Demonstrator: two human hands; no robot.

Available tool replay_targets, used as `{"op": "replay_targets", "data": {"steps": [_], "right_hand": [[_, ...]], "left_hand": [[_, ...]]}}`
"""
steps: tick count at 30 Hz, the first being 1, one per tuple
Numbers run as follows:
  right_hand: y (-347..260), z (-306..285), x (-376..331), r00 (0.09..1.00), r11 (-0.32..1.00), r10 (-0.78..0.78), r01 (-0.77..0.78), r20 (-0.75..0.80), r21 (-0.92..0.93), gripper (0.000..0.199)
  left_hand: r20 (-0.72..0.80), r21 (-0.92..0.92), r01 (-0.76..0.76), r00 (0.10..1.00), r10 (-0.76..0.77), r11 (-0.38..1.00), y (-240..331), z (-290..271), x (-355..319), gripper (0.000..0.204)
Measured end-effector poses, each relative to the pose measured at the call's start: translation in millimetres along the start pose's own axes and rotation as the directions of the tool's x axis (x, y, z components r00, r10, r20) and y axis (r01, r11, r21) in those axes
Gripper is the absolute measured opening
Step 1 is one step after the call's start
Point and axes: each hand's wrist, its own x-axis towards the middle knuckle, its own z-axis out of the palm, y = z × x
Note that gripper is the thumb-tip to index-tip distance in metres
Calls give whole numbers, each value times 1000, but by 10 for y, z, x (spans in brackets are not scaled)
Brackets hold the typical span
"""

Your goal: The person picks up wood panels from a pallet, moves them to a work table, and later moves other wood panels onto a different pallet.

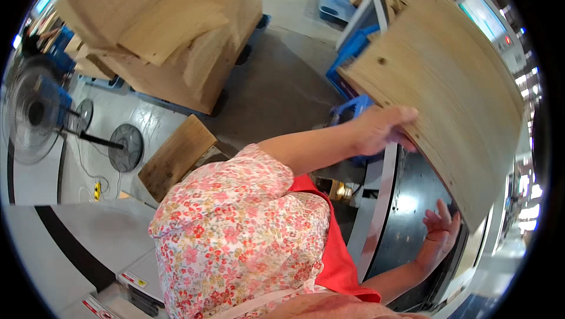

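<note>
Plywood sheet [438,92] over machine bed [412,219]; board stack [170,30] far left

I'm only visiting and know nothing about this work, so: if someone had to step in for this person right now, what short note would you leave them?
Left hand: grips the left edge of the big wooden board, fingers curled over it.
Right hand: open, fingers spread, under the board's lower edge, pushing or steadying it; I can't tell if it truly touches.
Board: tilted, held above the dark machine table, not lying flat.
Nearby: stack of wooden boards on the left, standing fans on the floor.
Done: board is lifted and in hand.
Left: it still needs both hands; it rests on nothing visible.
</note>
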Motion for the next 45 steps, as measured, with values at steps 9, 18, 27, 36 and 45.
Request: {"op": "replay_targets", "data": {"steps": [9,18,27,36,45], "right_hand": [[416,284,533,979,989,141,-147,147,32,51],[483,143,1434,990,927,90,-124,-111,-354,39],[685,-512,2729,892,220,-356,-210,-279,-953,51],[1030,-451,3786,990,-172,-139,-57,-33,-984,40],[897,-484,3058,966,-412,-236,-3,103,-911,11]], "left_hand": [[-442,348,-483,671,595,804,1223,-1130,-714,28],[-577,637,-498,199,792,589,2628,-2730,-1685,37],[-879,454,-210,53,474,866,3222,-3759,-2289,69],[-903,426,185,144,405,885,2767,-3891,-2320,42],[-924,290,513,371,96,808,1816,-3294,-1424,29]]}}
